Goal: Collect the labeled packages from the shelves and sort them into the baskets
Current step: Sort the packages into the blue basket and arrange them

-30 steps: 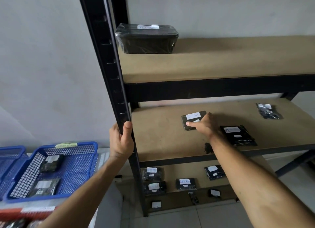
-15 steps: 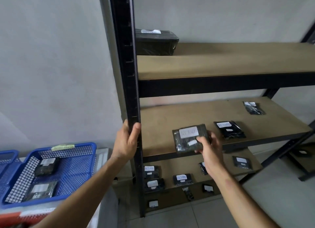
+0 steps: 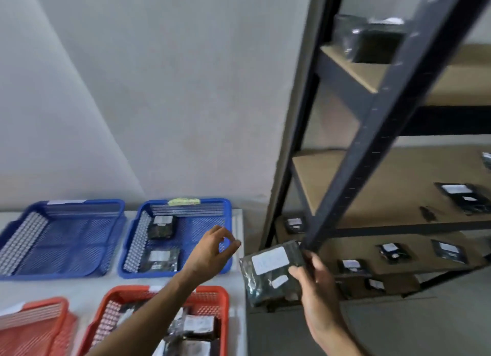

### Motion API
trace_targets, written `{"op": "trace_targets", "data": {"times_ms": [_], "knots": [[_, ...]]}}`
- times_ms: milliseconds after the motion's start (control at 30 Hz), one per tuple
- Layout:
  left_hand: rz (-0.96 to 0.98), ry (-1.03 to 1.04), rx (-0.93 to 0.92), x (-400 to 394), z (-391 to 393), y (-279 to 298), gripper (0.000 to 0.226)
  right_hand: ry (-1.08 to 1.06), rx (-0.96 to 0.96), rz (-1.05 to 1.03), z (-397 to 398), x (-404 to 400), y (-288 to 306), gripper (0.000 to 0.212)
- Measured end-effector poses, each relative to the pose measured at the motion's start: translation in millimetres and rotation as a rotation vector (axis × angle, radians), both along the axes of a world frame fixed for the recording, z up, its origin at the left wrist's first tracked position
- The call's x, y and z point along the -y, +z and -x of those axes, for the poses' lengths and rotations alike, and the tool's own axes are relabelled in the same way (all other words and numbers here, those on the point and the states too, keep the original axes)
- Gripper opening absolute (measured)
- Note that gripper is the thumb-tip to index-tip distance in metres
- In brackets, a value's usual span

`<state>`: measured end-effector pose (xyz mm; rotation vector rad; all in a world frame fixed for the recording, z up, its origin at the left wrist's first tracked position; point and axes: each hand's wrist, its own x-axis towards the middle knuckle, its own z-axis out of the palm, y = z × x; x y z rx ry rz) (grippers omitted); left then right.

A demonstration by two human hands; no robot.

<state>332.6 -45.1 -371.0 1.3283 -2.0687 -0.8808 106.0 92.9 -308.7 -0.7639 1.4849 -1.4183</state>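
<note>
Gripping with my right hand point(image 3: 314, 281), I hold a dark labeled package point(image 3: 268, 272) by its right edge, fingers curled round it and thumb on its face. It hangs in the air just in front of the foot of the black shelf post point(image 3: 377, 132), between the table edge and the rack, its big white label turned up toward me and a smaller sticker below that.

My left hand point(image 3: 212, 252) is out over the table point(image 3: 239, 289), holding nothing, fingers loosely bent and apart, hovering above the near right corner of the right-hand blue basket point(image 3: 186, 204).

Closest to me, under my left forearm, the right-hand red basket point(image 3: 223, 302) holds several packages with white labels; a second red basket point(image 3: 34, 321) sits to its left. Beyond them, the right-hand blue basket has two packages lying along its left side, one behind the other, and a yellow-green tag on its back rim. Beside it, the left blue basket point(image 3: 61, 236) carries a white tag on its back rim.

Off to the right, more labeled packages lie on the low shelves of the rack, one dark package point(image 3: 465, 198) on the middle shelf, and a large wrapped black box point(image 3: 372, 42) up on the top shelf. Everything is somewhat blurred.
</note>
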Motion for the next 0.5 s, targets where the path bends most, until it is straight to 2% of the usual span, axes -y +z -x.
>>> {"op": "trace_targets", "data": {"times_ms": [100,167,300,433,500], "knots": [[-0.055,0.025,0.107,4.3,-77.5,-27.8,0.016,0.026,0.030,-0.053,-65.2,35.8,-26.7,0.028],[-0.091,0.061,0.187,6.2,-123.2,-44.4,0.020,0.030,0.052,-0.116,-99.9,62.1,-45.8,0.033],[-0.095,0.158,0.406,9.9,-191.6,-71.6,0.042,0.030,0.073,-0.225,-147.6,116.4,-81.7,0.029],[-0.126,0.227,0.549,15.3,-229.2,-84.0,0.072,0.043,0.031,-0.351,-174.7,163.6,-114.5,0.045],[-0.186,0.191,0.570,21.0,-239.4,-91.6,0.089,0.033,0.001,-0.387,-180.3,184.0,-129.3,0.049]]}}
